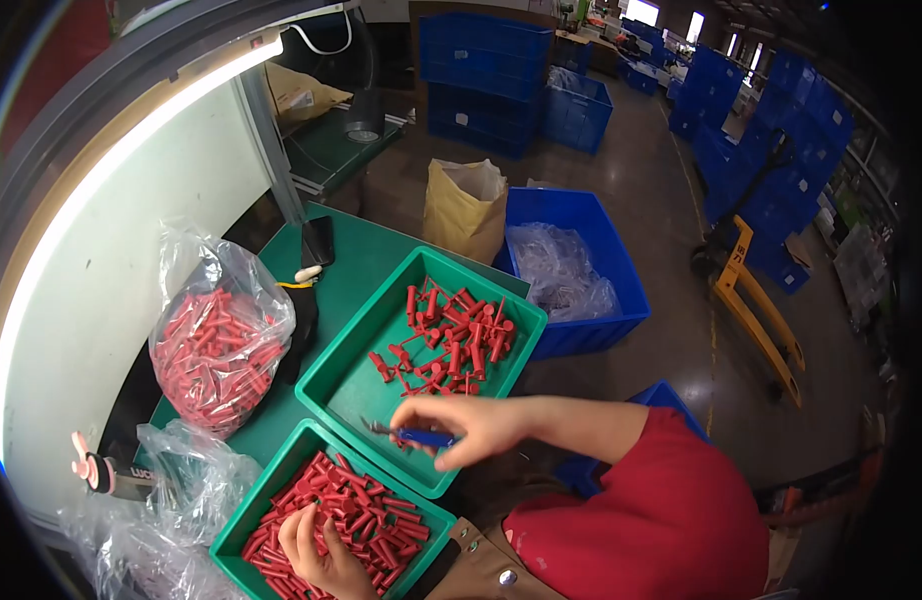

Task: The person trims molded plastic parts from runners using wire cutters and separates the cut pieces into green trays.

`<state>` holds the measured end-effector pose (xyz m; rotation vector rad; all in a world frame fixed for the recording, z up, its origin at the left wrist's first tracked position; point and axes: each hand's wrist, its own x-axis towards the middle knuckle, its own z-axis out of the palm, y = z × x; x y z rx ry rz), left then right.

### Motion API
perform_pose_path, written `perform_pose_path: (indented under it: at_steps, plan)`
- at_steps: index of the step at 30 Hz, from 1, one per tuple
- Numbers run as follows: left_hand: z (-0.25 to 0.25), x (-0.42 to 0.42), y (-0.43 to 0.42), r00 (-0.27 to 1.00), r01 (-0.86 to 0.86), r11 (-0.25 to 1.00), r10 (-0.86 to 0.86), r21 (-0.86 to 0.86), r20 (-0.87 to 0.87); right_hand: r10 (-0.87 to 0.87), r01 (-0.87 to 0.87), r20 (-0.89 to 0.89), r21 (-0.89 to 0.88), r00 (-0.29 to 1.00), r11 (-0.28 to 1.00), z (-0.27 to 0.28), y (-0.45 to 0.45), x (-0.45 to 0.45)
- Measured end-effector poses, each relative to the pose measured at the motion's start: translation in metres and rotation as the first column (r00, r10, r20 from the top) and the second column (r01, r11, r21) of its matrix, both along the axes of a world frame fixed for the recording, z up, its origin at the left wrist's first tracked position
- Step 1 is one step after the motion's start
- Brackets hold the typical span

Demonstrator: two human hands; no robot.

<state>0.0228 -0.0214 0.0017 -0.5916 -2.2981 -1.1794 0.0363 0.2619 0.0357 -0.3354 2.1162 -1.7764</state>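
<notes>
My right hand [481, 428] is closed around blue-handled nippers [426, 437], whose metal jaws point left over the near end of the larger green tray [341, 395]. At the far end of that tray lie loose red plastic parts [471, 340], some with thin stems sticking out. In the smaller green tray [231, 525], my left hand [326, 560] rests on a heap of red plastic pieces [366, 510]. Its thumb and fingers are apart, and I see nothing held between them.
A clear bag of red parts [221, 345] stands left of the trays, with crumpled clear plastic [186, 480] nearer me. Beyond the bench are a brown paper sack [466, 205] and a blue bin [621, 290] holding clear plastic. A yellow pallet jack [746, 285] stands on the floor.
</notes>
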Motion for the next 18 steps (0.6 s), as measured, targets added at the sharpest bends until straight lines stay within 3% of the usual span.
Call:
perform_pose_path:
  at_steps: [1, 3, 5, 6, 9, 12, 18]
  plan:
    - [-0.002, 0.0, -0.002, 1.0, -0.003, 1.0, 0.003, -0.006, -0.007, 0.015, -0.017, -0.012, -0.233, 1.0, 0.972, -0.008, -0.01, 0.007]
    - [-0.007, 0.0, 0.001, 0.998, -0.043, 0.998, 0.041, 0.04, 0.049, 0.15, -0.102, 0.096, -0.383, 0.984, 0.918, -0.022, -0.027, 0.014]
    - [-0.01, 0.001, 0.0, 0.992, -0.098, 0.993, 0.093, 0.063, 0.083, 0.215, -0.166, 0.144, -0.29, 0.966, 0.943, -0.012, -0.038, 0.012]
    - [-0.006, 0.0, 0.001, 0.994, -0.083, 0.995, 0.079, 0.052, 0.073, 0.2, -0.158, 0.105, -0.317, 0.974, 0.935, -0.015, -0.043, 0.014]
    - [-0.004, -0.003, 0.0, 0.991, -0.059, 0.994, 0.048, 0.088, 0.128, 0.23, -0.214, 0.075, -0.177, 0.97, 0.961, -0.016, -0.054, 0.01]
    - [-0.007, -0.002, -0.003, 0.991, -0.023, 0.987, 0.002, 0.158, 0.134, 0.217, -0.188, 0.223, -0.142, 0.95, 0.972, -0.014, -0.062, 0.008]
    - [-0.009, -0.004, -0.003, 0.99, 0.062, 0.976, -0.086, 0.207, 0.111, 0.179, -0.131, 0.324, -0.167, 0.929, 0.977, -0.018, -0.072, 0.004]
